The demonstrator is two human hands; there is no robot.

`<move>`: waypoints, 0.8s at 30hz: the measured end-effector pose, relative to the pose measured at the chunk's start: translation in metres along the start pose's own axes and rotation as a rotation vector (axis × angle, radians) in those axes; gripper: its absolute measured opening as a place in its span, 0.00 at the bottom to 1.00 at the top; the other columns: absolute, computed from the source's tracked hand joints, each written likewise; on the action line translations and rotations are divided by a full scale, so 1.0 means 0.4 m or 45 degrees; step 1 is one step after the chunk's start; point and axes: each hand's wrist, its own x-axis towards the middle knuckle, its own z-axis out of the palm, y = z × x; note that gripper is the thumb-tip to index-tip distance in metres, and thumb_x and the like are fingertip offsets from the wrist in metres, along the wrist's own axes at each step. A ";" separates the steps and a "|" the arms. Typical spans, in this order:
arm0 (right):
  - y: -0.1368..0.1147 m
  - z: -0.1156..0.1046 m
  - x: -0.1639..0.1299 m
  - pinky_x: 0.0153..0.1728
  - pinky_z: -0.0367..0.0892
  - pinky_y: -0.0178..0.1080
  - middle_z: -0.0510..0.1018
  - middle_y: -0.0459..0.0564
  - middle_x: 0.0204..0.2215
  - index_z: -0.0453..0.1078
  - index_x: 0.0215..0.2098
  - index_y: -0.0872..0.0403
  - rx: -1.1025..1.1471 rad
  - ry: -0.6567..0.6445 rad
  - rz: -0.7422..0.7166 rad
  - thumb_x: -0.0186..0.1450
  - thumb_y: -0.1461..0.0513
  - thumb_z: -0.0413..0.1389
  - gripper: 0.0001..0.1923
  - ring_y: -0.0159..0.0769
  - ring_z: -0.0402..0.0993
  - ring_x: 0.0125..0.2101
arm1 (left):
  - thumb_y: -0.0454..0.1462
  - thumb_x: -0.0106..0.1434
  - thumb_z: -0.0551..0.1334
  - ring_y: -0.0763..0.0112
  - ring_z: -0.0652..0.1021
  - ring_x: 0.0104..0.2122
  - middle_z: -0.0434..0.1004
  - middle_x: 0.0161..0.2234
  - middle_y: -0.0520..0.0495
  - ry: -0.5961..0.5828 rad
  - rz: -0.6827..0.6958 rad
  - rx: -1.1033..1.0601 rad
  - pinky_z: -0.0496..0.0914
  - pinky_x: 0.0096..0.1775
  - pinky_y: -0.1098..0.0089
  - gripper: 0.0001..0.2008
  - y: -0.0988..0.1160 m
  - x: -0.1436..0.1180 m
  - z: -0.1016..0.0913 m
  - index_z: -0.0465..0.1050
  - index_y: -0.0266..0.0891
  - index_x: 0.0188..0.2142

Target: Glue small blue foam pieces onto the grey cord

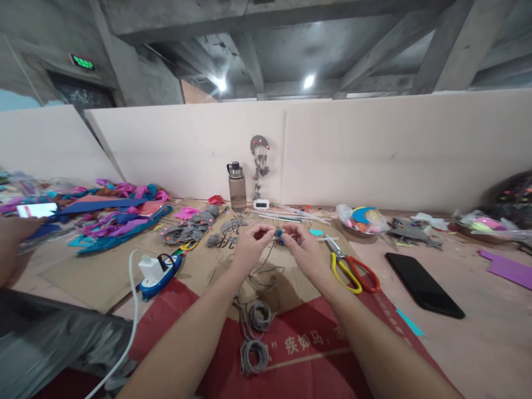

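My left hand and my right hand meet above the cardboard-covered table, fingertips pinched together around a small blue bead. A thin grey cord hangs down from the hands to several grey coils lying on a red printed sheet near me. Which hand grips the bead and which the cord is too small to tell.
Scissors with a yellow and a red handle lie right of my hands, then a black phone. A glue gun with a white cable lies left. A water bottle stands at the white partition. Another person's hand is at far left by coloured foam scraps.
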 end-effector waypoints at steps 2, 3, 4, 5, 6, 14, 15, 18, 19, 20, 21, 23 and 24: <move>0.004 0.004 -0.002 0.30 0.64 0.36 0.73 0.46 0.28 0.69 0.39 0.54 0.009 -0.032 0.007 0.63 0.55 0.52 0.13 0.33 0.67 0.28 | 0.43 0.57 0.64 0.77 0.66 0.22 0.71 0.22 0.52 -0.035 -0.018 0.005 0.60 0.25 0.74 0.10 0.003 -0.001 -0.002 0.77 0.37 0.30; 0.006 0.006 -0.002 0.28 0.63 0.36 0.71 0.45 0.26 0.69 0.37 0.54 0.019 -0.042 0.024 0.63 0.55 0.51 0.12 0.32 0.66 0.26 | 0.43 0.57 0.65 0.77 0.66 0.22 0.70 0.21 0.52 -0.060 -0.034 -0.006 0.59 0.25 0.74 0.11 0.003 0.000 -0.003 0.77 0.36 0.31; 0.008 0.007 -0.002 0.26 0.61 0.35 0.70 0.43 0.23 0.69 0.35 0.54 0.044 -0.048 0.050 0.63 0.54 0.51 0.12 0.31 0.64 0.23 | 0.43 0.57 0.65 0.77 0.65 0.21 0.69 0.21 0.53 -0.094 -0.055 -0.025 0.59 0.25 0.74 0.12 0.002 0.000 -0.003 0.77 0.36 0.31; 0.009 0.007 -0.001 0.24 0.60 0.35 0.68 0.42 0.21 0.68 0.34 0.54 0.081 -0.051 0.079 0.63 0.54 0.51 0.12 0.31 0.63 0.21 | 0.44 0.57 0.65 0.77 0.65 0.21 0.69 0.20 0.53 -0.130 -0.078 -0.056 0.59 0.25 0.74 0.12 0.001 0.001 -0.003 0.77 0.36 0.32; 0.009 0.007 0.000 0.23 0.59 0.35 0.67 0.41 0.20 0.67 0.33 0.53 0.123 -0.051 0.106 0.63 0.53 0.52 0.12 0.30 0.62 0.20 | 0.44 0.56 0.65 0.77 0.65 0.21 0.68 0.20 0.53 -0.167 -0.104 -0.098 0.59 0.25 0.74 0.13 -0.002 0.002 -0.003 0.78 0.35 0.32; -0.001 0.001 0.002 0.22 0.59 0.34 0.66 0.40 0.18 0.64 0.29 0.53 0.148 -0.020 0.130 0.62 0.54 0.51 0.11 0.29 0.61 0.18 | 0.44 0.54 0.68 0.78 0.68 0.21 0.72 0.22 0.52 -0.293 -0.216 -0.415 0.62 0.25 0.74 0.16 -0.033 0.013 0.002 0.76 0.35 0.37; -0.003 0.001 0.001 0.22 0.59 0.34 0.66 0.40 0.18 0.64 0.29 0.53 0.128 -0.019 0.131 0.62 0.54 0.51 0.11 0.29 0.61 0.18 | 0.44 0.54 0.69 0.78 0.68 0.21 0.72 0.22 0.52 -0.292 -0.205 -0.396 0.62 0.25 0.74 0.15 -0.034 0.013 0.002 0.76 0.35 0.35; -0.010 0.001 -0.001 0.22 0.58 0.34 0.66 0.40 0.17 0.64 0.28 0.53 0.068 -0.001 0.131 0.62 0.54 0.51 0.12 0.29 0.61 0.18 | 0.44 0.54 0.68 0.77 0.69 0.22 0.72 0.22 0.52 -0.284 -0.183 -0.369 0.63 0.26 0.74 0.14 -0.032 0.013 0.001 0.77 0.35 0.34; -0.013 0.001 -0.002 0.22 0.58 0.34 0.66 0.40 0.17 0.64 0.28 0.53 0.051 0.009 0.129 0.62 0.54 0.51 0.12 0.29 0.61 0.18 | 0.44 0.54 0.68 0.77 0.69 0.22 0.73 0.22 0.51 -0.285 -0.182 -0.373 0.63 0.26 0.74 0.14 -0.030 0.012 0.002 0.77 0.35 0.34; -0.016 0.001 -0.003 0.22 0.58 0.34 0.66 0.40 0.17 0.64 0.28 0.53 0.040 0.023 0.126 0.62 0.54 0.51 0.12 0.29 0.61 0.18 | 0.44 0.53 0.69 0.77 0.70 0.22 0.73 0.23 0.51 -0.286 -0.183 -0.380 0.63 0.26 0.74 0.15 -0.027 0.011 0.002 0.77 0.34 0.35; -0.017 0.002 -0.003 0.22 0.58 0.34 0.66 0.40 0.17 0.64 0.29 0.53 0.037 0.037 0.124 0.62 0.54 0.51 0.12 0.29 0.61 0.18 | 0.43 0.53 0.69 0.76 0.70 0.23 0.73 0.23 0.51 -0.283 -0.185 -0.385 0.64 0.26 0.73 0.15 -0.025 0.010 0.003 0.77 0.34 0.35; -0.018 0.004 -0.006 0.22 0.59 0.34 0.66 0.40 0.17 0.64 0.29 0.53 0.053 0.059 0.118 0.62 0.53 0.51 0.12 0.30 0.62 0.18 | 0.42 0.52 0.70 0.76 0.70 0.23 0.73 0.23 0.51 -0.276 -0.189 -0.376 0.64 0.27 0.73 0.14 -0.022 0.008 0.006 0.77 0.34 0.35; -0.016 0.007 -0.007 0.22 0.59 0.34 0.66 0.40 0.17 0.64 0.28 0.52 0.070 0.067 0.116 0.62 0.53 0.51 0.12 0.30 0.62 0.18 | 0.42 0.51 0.70 0.76 0.70 0.22 0.73 0.22 0.51 -0.274 -0.190 -0.364 0.64 0.27 0.73 0.14 -0.022 0.008 0.008 0.77 0.34 0.34</move>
